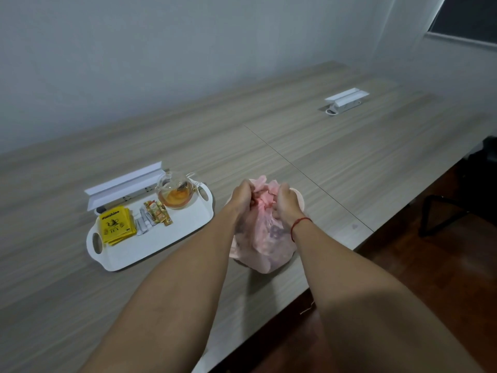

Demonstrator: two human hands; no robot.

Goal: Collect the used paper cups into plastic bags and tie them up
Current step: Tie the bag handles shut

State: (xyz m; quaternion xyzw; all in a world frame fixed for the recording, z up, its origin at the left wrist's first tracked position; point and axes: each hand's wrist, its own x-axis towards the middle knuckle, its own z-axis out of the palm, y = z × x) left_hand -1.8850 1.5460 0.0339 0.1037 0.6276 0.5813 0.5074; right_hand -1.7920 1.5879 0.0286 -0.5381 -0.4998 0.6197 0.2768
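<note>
- Gripping the bunched top of the pink plastic bag (pixel 266 240), the left grip (pixel 243 196) and right grip (pixel 289 203) are both curling tightly round the plastic.
- The bag is sitting on the table (pixel 349 157) near its front edge, just right of the white tray (pixel 166 238).
- Its contents are showing only as dim shapes.

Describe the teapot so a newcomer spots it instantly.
On the wooden table, a white tray lies left of the pink bag. At its far right corner stands the glass teapot: round, clear, holding amber tea, unlike the flat yellow tea packets nearby.
</note>
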